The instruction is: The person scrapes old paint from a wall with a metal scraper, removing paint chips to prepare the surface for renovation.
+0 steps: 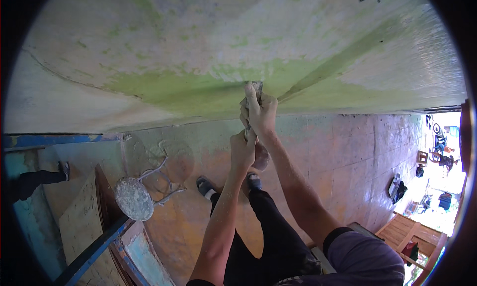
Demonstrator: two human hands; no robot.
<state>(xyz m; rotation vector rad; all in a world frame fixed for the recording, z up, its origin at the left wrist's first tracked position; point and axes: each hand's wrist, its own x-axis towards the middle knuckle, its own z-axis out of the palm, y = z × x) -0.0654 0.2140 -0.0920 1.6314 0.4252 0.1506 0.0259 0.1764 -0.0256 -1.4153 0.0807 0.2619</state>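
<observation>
Head view: the scraper (256, 85) is up against the wall (318, 17), blade at the streaky top edge of the green patch (169, 92); looks to be touching. For a clean pass I'd hold a low blade angle, even pressure, short overlapping strokes, no corner digging in. Right hand (262, 116) is clamped near the blade, thumb laid along it. Left hand (242, 150) is wrapped just below on the same tool; fingers mostly hidden, exact grip unclear.
</observation>
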